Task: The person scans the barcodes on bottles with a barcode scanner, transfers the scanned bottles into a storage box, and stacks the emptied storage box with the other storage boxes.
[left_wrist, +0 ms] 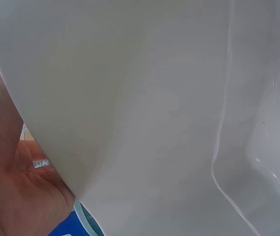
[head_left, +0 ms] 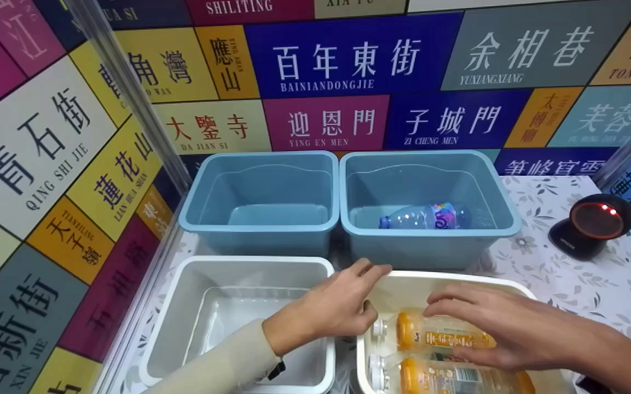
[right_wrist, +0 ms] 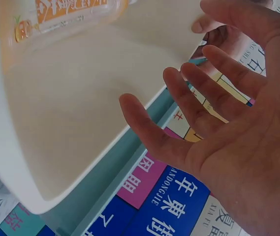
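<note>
My left hand [head_left: 331, 303] is over the neighbouring rims of the grey-white bin [head_left: 168, 328] and the cream bin [head_left: 452, 280], its fingers loosely bent and nothing in them. Its fingertips overlap the cream bin's back left corner in the head view. My right hand [head_left: 504, 325] hovers over the cream bin with fingers spread, as the right wrist view also shows, and holds nothing. Beneath it lie two clear bottles with white caps and orange labels, a rear bottle [head_left: 411, 331] and a front bottle [head_left: 416, 375]; the right hand partly hides the rear one.
Behind stand two blue bins, a left one [head_left: 258, 228] and a right one [head_left: 430, 232]. A clear bottle [head_left: 411, 217] with a blue cap lies in the right one. A black scanner [head_left: 589, 227] with red lights stands on the patterned tabletop [head_left: 534, 219]. Printed panels [head_left: 348, 54] surround the table.
</note>
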### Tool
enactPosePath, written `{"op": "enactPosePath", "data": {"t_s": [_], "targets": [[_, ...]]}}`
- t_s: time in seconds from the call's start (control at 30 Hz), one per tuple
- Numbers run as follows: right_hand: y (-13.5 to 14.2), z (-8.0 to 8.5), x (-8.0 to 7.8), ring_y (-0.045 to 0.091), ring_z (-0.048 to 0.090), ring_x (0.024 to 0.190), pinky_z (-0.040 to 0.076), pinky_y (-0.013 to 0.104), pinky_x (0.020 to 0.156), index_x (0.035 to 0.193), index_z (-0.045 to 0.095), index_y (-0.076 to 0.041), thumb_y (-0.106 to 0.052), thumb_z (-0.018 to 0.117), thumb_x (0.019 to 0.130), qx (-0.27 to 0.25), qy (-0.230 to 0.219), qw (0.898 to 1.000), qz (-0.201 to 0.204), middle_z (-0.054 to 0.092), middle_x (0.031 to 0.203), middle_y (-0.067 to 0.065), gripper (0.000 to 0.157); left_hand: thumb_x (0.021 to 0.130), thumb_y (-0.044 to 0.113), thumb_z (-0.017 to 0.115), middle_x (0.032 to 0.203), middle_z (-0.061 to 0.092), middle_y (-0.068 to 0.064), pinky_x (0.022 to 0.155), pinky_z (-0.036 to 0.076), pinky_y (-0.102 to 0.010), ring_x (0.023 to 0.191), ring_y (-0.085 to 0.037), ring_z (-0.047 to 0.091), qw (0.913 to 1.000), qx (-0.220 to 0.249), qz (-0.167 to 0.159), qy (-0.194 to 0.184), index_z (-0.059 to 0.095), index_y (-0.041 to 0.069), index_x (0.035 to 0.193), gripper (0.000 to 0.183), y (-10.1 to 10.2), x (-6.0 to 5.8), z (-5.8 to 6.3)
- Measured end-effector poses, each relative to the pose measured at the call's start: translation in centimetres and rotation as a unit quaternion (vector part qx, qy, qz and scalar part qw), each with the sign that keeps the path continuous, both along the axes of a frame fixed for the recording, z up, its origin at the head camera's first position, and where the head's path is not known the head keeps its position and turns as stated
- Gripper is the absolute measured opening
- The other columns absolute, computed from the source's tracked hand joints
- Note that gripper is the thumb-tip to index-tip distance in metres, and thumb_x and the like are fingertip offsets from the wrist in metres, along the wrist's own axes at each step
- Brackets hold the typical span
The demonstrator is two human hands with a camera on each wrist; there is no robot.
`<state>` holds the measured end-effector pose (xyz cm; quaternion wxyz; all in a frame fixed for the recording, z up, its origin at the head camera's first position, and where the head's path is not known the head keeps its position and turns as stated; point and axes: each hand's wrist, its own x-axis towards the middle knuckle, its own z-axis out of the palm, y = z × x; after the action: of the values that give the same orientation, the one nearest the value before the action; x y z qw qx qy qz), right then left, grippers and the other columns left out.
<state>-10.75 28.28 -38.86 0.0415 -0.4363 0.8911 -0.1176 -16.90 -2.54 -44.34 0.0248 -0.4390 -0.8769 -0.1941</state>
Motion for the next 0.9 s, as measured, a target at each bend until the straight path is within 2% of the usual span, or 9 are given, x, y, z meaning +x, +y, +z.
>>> {"op": "enactPosePath", "data": {"t_s": [0.17,0.3,0.47,0.6,0.73,0.8,0.9], "targets": [[-0.1,-0.5,0.4,0.011,0.066,0.124,0.063,0.043,0.095,0.147,0.056,-0.045,-0.051,0.075,0.099,0.000,-0.044,0.999,0.010,0.062,0.145,-0.016,0.052,0.083,0.010,0.064,0.127,0.066,-0.011,0.074,0.059,-0.024,0.092,-0.017,0.065,1.0000,0.002,0.000,-0.001,0.055,0.007,0.153,0.071,0.0,-0.1,0.0],[-0.2,-0.9,0.7,0.010,0.066,0.124,0.063,0.042,0.096,0.148,0.055,-0.045,-0.054,0.073,0.099,0.000,-0.060,0.998,0.023,0.063,0.145,-0.015,0.053,0.083,0.010,0.064,0.127,0.066,-0.012,0.072,0.058,-0.022,0.091,-0.016,0.064,1.0000,0.000,0.000,-0.005,0.054,0.007,0.154,0.072,0.1,0.0,0.1],[0.0,-1.0,1.0,0.010,0.062,0.128,0.062,0.038,0.100,0.152,0.052,-0.047,-0.059,0.070,0.099,0.004,-0.132,0.991,0.028,0.062,0.148,-0.013,0.057,0.084,0.010,0.064,0.127,0.066,-0.011,0.073,0.058,-0.022,0.091,-0.016,0.064,1.0000,-0.004,0.001,-0.006,0.053,0.007,0.155,0.072,0.1,-0.1,0.0],[0.2,-1.2,1.2,0.009,0.061,0.130,0.060,0.034,0.103,0.154,0.051,-0.046,-0.058,0.071,0.098,-0.012,-0.188,0.982,0.029,0.062,0.149,-0.014,0.060,0.085,0.011,0.064,0.129,0.066,-0.011,0.075,0.059,-0.024,0.093,-0.017,0.065,0.9999,-0.007,0.003,-0.011,0.053,0.007,0.155,0.071,0.1,-0.1,0.0],[0.6,-1.4,1.5,0.008,0.061,0.129,0.059,0.033,0.105,0.156,0.050,-0.045,-0.053,0.074,0.097,-0.028,-0.260,0.965,0.010,0.062,0.152,-0.014,0.064,0.086,0.011,0.063,0.131,0.065,-0.011,0.076,0.060,-0.024,0.094,-0.017,0.065,0.9997,-0.012,0.005,-0.018,0.052,0.008,0.157,0.072,0.2,-0.1,0.0],[1.0,-1.4,1.7,0.008,0.061,0.128,0.058,0.032,0.105,0.158,0.048,-0.044,-0.051,0.075,0.098,-0.033,-0.278,0.960,0.008,0.061,0.154,-0.012,0.066,0.087,0.011,0.064,0.132,0.065,-0.012,0.077,0.060,-0.025,0.095,-0.017,0.065,0.9996,-0.013,0.006,-0.023,0.051,0.009,0.157,0.072,0.2,-0.1,0.1],[1.4,-1.4,1.8,0.010,0.060,0.132,0.057,0.029,0.107,0.161,0.045,-0.041,-0.050,0.074,0.099,-0.033,-0.285,0.958,0.021,0.058,0.158,-0.008,0.070,0.086,0.011,0.063,0.132,0.065,-0.012,0.076,0.060,-0.024,0.094,-0.017,0.065,0.9996,-0.012,0.008,-0.025,0.052,0.009,0.157,0.072,0.1,-0.1,0.1]]}}
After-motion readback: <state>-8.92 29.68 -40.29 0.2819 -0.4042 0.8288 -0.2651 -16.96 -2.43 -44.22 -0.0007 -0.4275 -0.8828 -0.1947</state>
